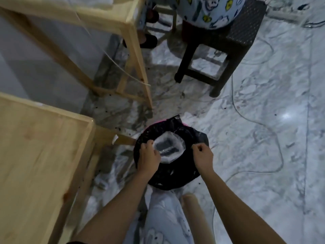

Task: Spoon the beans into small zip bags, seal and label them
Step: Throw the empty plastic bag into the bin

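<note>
Home room, marble floor (pixel 246 138), wooden tables (pixel 35 155), wicker stool (pixel 228 41), lined bin (pixel 175 176)

Dim indoor light with a cool, grey-blue cast. The one bright spot is a small white glare on the marble floor (pixel 263 155) at 3 o'clock, a reflected light source. The dark stool (pixel 246 29) at 1 o'clock throws a soft, broad shadow toward 11 o'clock. At centre the black bin liner (pixel 175 176) loses nearly all detail, while the clear plastic bag (pixel 168 147) catches a pale sheen. The left hand (pixel 148 159) and right hand (pixel 202 155) look flat and soft-edged. Mild blur lies everywhere, strongest on the printed fabric (pixel 211 11) at 12 o'clock. The wooden table leg (pixel 139 67) at 11 o'clock slants with wide-angle distortion.
</note>
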